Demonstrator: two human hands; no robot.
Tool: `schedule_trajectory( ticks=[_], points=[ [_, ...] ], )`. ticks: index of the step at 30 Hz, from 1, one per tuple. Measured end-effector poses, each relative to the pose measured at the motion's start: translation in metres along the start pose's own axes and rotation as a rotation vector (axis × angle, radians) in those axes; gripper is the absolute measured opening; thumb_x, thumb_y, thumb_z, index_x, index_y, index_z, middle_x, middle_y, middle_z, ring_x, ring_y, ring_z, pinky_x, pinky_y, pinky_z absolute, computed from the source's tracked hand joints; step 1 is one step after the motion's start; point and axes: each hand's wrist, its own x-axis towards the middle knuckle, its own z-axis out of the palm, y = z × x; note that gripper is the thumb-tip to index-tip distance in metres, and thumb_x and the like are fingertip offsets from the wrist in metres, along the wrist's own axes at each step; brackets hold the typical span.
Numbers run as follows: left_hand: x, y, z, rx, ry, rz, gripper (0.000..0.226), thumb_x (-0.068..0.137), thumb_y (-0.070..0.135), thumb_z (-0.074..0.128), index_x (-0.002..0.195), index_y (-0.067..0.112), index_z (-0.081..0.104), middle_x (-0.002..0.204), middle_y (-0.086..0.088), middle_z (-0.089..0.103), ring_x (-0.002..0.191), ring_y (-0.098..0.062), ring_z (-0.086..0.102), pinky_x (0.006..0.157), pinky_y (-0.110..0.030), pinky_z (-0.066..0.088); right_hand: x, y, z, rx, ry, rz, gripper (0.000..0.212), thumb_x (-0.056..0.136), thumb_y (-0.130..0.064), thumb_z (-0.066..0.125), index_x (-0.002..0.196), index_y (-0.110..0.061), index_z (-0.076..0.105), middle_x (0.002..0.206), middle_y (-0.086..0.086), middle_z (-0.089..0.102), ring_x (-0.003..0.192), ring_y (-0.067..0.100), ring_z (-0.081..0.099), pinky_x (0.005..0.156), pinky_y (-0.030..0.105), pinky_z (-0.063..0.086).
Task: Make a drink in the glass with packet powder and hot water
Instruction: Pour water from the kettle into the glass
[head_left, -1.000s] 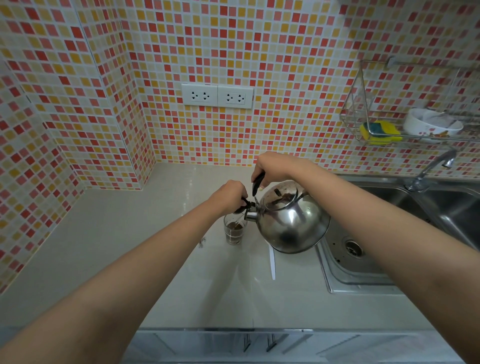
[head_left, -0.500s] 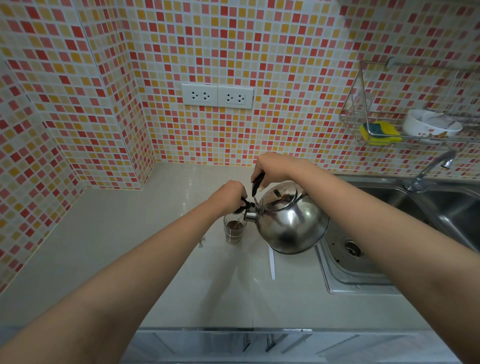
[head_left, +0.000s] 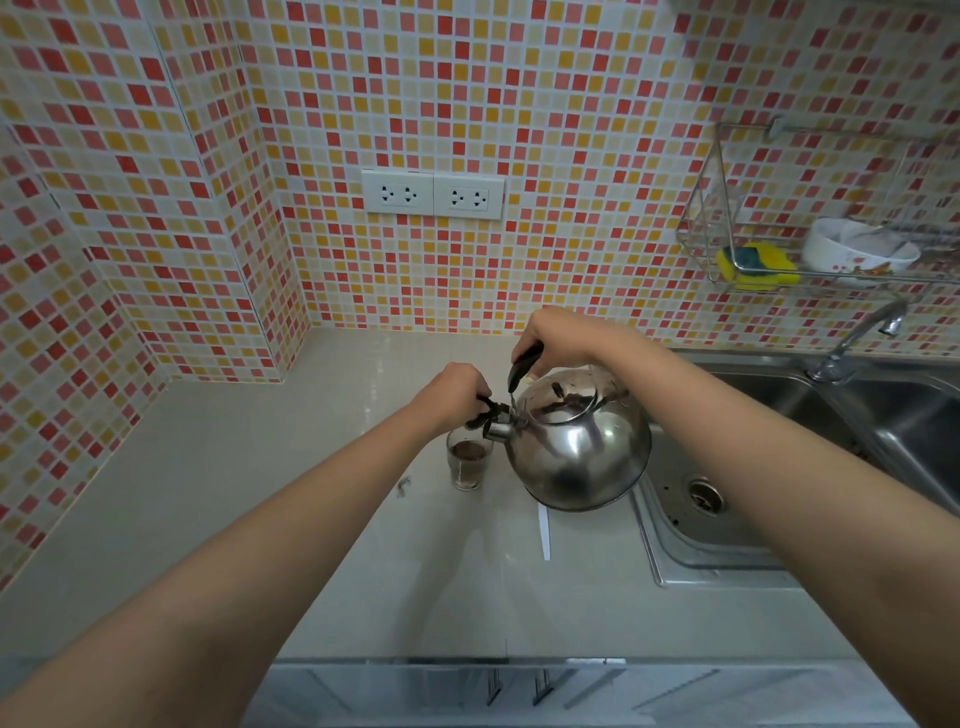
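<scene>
Tilting the round, polished steel kettle (head_left: 576, 447) toward our left, we grip its black handle (head_left: 524, 366) with the fingers of our right hand (head_left: 558, 338) wrapped closed around it, so the kettle hangs clear above the pale grey worktop (head_left: 260, 493) with its short spout (head_left: 497, 429) just over the rim of the small clear drinking glass (head_left: 468, 464). Our left hand (head_left: 453, 392) is closed on the black spout cap (head_left: 491, 408), fingers pinched around it right above the glass. The glass stands upright on the worktop, just left of the kettle, and holds dark brown liquid with a darker layer on top. A narrow white strip (head_left: 544, 530) lies on the worktop beneath the kettle, and a small torn scrap (head_left: 404, 486) lies near the glass on its left. To the right, the steel sink (head_left: 727, 519) adjoins the worktop, with a chrome tap (head_left: 857, 338) behind it. Above, a wire rack (head_left: 737, 234) holds a yellow sponge (head_left: 756, 265) and a white bowl (head_left: 857, 252).
</scene>
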Motion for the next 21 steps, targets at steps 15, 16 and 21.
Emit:
schedule_trajectory(
  ticks=[15, 16, 21],
  points=[
    [0.021, 0.014, -0.021, -0.308, 0.159, -0.035, 0.034, 0.086, 0.004, 0.066, 0.120, 0.001, 0.066, 0.126, -0.016, 0.065, 0.118, -0.028, 0.059, 0.102, -0.028, 0.041, -0.025, 0.037, -0.022, 0.065, 0.165, 0.113, 0.014, 0.082, -0.015, 0.069, 0.096, -0.012, 0.072, 0.078, 0.002, 0.067, 0.071, 0.021, 0.059, 0.061, 0.031, 0.044],
    [0.024, 0.016, -0.025, -0.321, 0.164, -0.030, 0.035, 0.085, 0.004, 0.066, 0.120, 0.000, 0.066, 0.127, -0.016, 0.065, 0.119, -0.028, 0.058, 0.105, -0.030, 0.040, -0.024, 0.040, -0.024, 0.068, 0.182, 0.119, 0.015, 0.082, -0.015, 0.069, 0.097, -0.012, 0.073, 0.079, 0.003, 0.068, 0.071, 0.022, 0.059, 0.060, 0.031, 0.044],
    [0.050, 0.025, -0.044, -0.332, 0.189, -0.026, 0.035, 0.085, 0.006, 0.068, 0.120, 0.002, 0.066, 0.128, -0.014, 0.065, 0.120, -0.028, 0.058, 0.106, -0.033, 0.042, -0.012, 0.057, -0.036, 0.157, 0.277, 0.173, 0.023, 0.082, -0.010, 0.069, 0.105, -0.014, 0.072, 0.078, 0.001, 0.066, 0.066, 0.017, 0.057, 0.056, 0.026, 0.044]
  ],
)
